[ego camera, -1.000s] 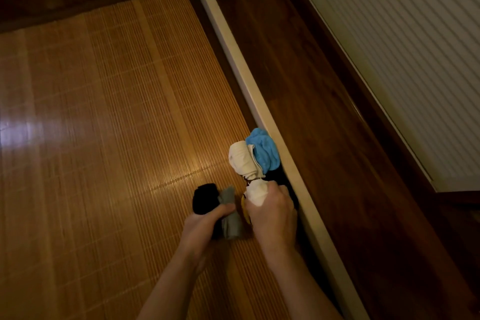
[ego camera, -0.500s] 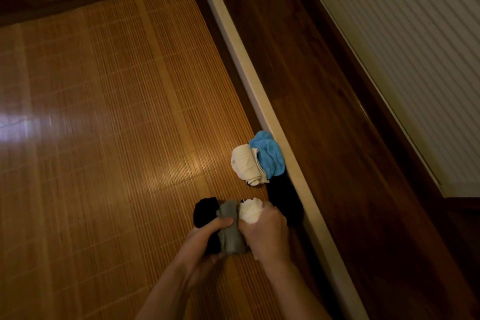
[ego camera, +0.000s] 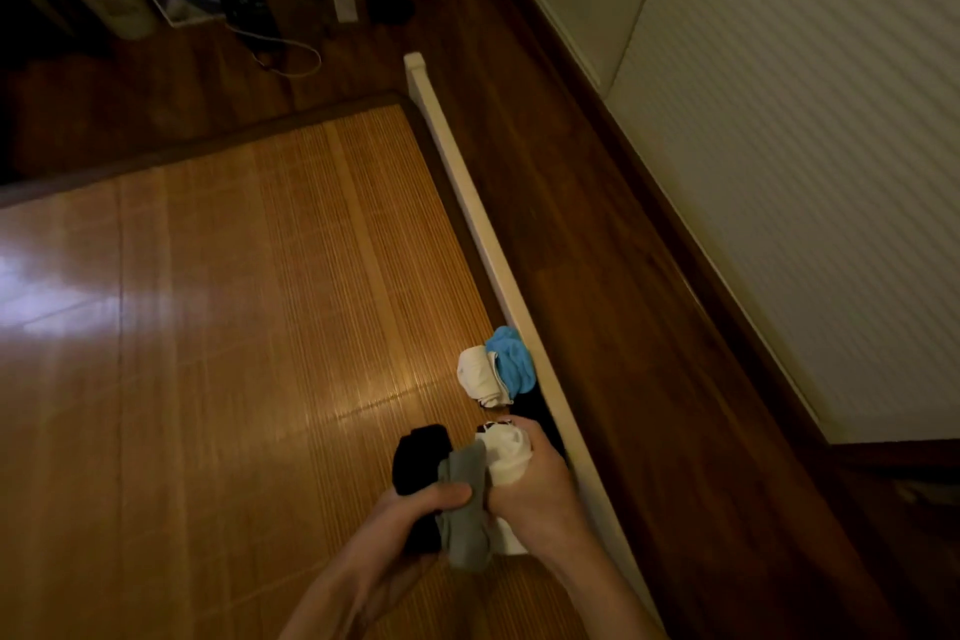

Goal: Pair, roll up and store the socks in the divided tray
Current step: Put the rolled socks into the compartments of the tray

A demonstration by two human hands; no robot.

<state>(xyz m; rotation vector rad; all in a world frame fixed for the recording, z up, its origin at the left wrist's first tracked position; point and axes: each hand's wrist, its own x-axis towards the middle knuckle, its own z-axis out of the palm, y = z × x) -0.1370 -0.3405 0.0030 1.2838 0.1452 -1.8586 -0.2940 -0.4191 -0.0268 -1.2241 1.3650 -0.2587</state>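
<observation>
Forearms converging, left hand (ego camera: 402,517) clasping grey sock (ego camera: 467,541), right hand (ego camera: 537,502) clasping white sock (ego camera: 506,452)

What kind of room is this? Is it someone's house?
Most likely a room in a home, perhaps a bedroom. A woven bamboo mat lies beside a dark wooden floor, with a white ribbed panel along it. The left hand grips a grey sock, the right hand a white sock.
</observation>
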